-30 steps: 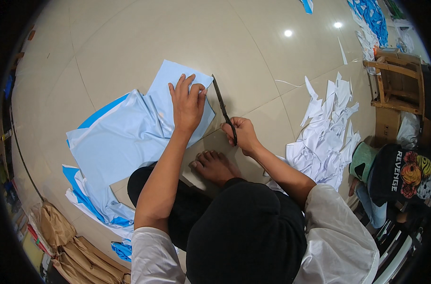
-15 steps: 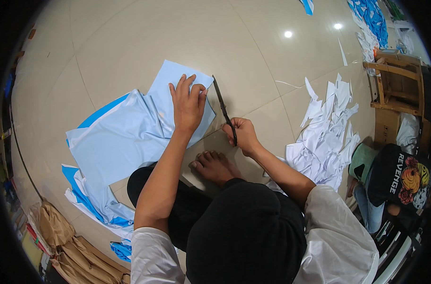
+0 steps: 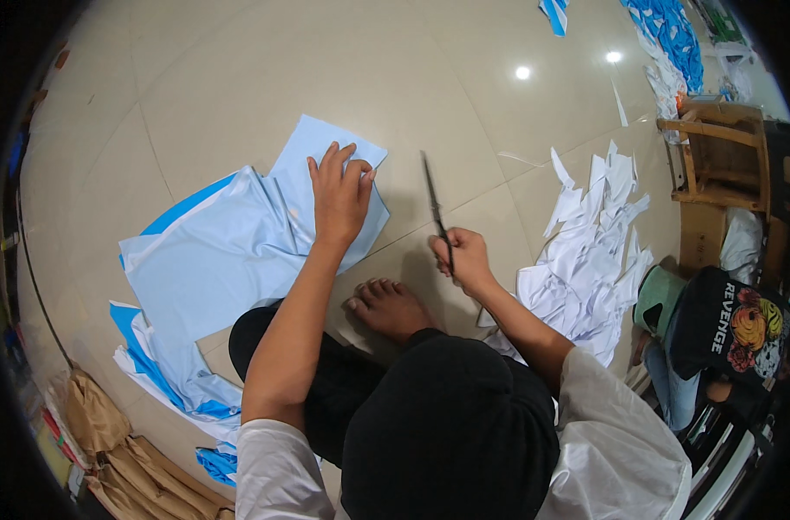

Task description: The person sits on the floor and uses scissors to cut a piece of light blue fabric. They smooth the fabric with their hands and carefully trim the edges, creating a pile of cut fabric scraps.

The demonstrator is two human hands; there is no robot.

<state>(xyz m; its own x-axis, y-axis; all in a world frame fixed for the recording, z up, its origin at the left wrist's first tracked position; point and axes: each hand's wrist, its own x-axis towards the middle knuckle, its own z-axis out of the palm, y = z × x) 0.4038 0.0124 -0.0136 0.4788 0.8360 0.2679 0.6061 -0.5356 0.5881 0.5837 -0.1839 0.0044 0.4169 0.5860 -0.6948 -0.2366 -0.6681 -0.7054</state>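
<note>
Light blue fabric [image 3: 213, 251] lies spread on the tiled floor, left of centre, with wrinkles near its middle and a brighter blue strip showing along its far left edge. My left hand [image 3: 339, 195] rests on the upper right part of this fabric, its fingers apart and slightly bent. Black-handled scissors [image 3: 432, 195] are gripped in my right hand [image 3: 466, 260], blades pointing away from me. They are apart from the fabric, over the floor to its right. Whether the blades are parted is hard to make out.
White cloth scraps [image 3: 581, 260] are heaped at the right. More blue and white fabric [image 3: 174, 364] lies at the lower left, near brown wrapped bundles [image 3: 143, 459]. A wooden stool [image 3: 724, 156] and another person in a black shirt [image 3: 733, 329] are at the far right. My bare foot [image 3: 391, 308] is close by.
My right hand has drawn the scissors to the right, away from the fabric's corner. The left hand stays on the fabric in almost the same spot.
</note>
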